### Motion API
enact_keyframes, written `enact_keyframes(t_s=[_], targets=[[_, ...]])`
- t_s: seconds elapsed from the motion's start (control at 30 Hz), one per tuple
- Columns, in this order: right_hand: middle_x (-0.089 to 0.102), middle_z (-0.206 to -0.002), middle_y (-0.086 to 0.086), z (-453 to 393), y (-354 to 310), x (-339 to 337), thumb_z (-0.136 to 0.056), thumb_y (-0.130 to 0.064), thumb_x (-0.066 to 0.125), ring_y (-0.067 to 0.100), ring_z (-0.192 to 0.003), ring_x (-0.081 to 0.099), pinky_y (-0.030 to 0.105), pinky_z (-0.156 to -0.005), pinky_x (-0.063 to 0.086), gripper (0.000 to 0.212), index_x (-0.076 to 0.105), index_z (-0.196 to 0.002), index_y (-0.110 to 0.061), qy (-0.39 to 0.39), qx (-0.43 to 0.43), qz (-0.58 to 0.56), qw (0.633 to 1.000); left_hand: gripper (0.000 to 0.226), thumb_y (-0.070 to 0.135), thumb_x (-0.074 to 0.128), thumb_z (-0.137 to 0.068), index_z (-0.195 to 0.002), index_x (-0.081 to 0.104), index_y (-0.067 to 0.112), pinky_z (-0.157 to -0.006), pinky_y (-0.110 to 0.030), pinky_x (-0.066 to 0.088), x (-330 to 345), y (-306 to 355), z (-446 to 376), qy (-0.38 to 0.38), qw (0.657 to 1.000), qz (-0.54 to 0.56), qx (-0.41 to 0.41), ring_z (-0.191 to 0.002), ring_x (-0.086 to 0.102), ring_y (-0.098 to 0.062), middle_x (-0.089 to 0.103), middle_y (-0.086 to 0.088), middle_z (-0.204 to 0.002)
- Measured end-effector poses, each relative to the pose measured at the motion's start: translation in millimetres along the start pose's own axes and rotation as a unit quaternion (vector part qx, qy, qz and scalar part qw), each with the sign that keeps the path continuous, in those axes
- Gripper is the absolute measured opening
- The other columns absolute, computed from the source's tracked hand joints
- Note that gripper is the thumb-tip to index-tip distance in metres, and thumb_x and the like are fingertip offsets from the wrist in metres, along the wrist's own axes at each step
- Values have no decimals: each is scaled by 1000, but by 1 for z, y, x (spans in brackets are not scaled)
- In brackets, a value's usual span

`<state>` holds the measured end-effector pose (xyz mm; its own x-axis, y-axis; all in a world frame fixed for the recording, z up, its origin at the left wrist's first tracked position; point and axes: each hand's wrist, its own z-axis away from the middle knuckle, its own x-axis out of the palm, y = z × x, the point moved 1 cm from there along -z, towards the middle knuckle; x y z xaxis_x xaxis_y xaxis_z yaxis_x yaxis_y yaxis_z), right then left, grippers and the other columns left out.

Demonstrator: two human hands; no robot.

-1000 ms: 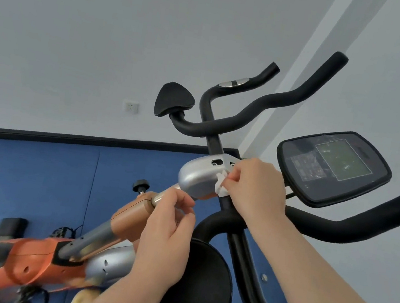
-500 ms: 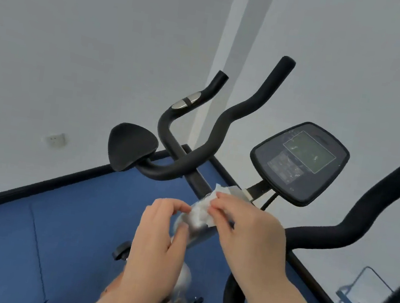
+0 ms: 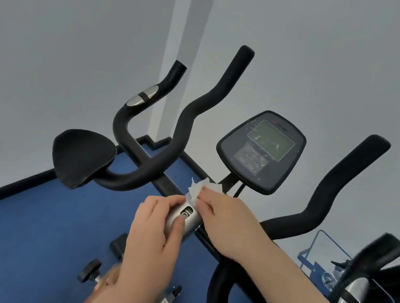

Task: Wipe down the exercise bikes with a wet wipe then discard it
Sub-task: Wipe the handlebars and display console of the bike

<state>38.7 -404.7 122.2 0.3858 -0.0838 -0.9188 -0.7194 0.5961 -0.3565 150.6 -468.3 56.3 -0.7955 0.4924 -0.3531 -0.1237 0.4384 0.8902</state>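
I see my right hand [image 3: 222, 219] holding the white wet wipe [image 3: 202, 189] against the far end of a silver housing [image 3: 185, 218] on the exercise bike [image 3: 167, 151]. The wipe is crumpled; the fingers of this hand are curled over it, and it comes out from under the fingertips toward the far side, just below the display console [image 3: 261, 151]. My left hand [image 3: 154, 238] is just to the left of it and grips the same silver housing from the near side. Its fingers go around the left side and the thumb lies on top, beside a small dark socket. The two hands are close together, almost touching. The black handlebars [image 3: 185, 123] rise on the far side of the hands, and a black pad [image 3: 81, 157] sits to the left. The floor [image 3: 28, 216] below is blue. On the right I see a part of another machine [image 3: 365, 287], blurred.
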Motion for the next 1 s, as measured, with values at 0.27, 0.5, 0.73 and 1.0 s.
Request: enact_keyframes(t_s=[0.27,0.5,0.73,1.0], targets=[[46,-133,9,2,8,-8,-102,-22,28,29,-116,48,38,-94,43,34,45,-130,-11,-74,3,145,987,26,28,47,-88,-112,55,35,-79,-19,40,1,2,1,6,1000,-17,2,-104,49,-3,49,26,-105],[49,-122,13,-14,0,-4,-99,-11,36,30,-100,53,36,-78,46,27,49,-122,-6,-44,-35,161,985,24,16,53,-88,-103,59,34,-75,-18,38,4,5,-8,6,1000,-24,-4,-101,49,-3,52,23,-99],[52,-116,10,-29,19,-8,-98,-15,38,28,-101,55,30,-70,34,18,50,-109,-8,-54,33,103,993,19,16,49,-89,-99,62,27,-77,-22,39,22,19,-50,-25,996,-77,34,-92,49,-3,56,18,-95],[59,-84,1,-7,18,-13,-101,-24,33,19,-74,50,27,-58,31,23,54,-94,-24,-7,-57,0,998,18,12,47,-90,-94,52,28,-73,-24,28,30,19,-58,-50,985,-158,52,-78,48,-5,54,15,-92]])
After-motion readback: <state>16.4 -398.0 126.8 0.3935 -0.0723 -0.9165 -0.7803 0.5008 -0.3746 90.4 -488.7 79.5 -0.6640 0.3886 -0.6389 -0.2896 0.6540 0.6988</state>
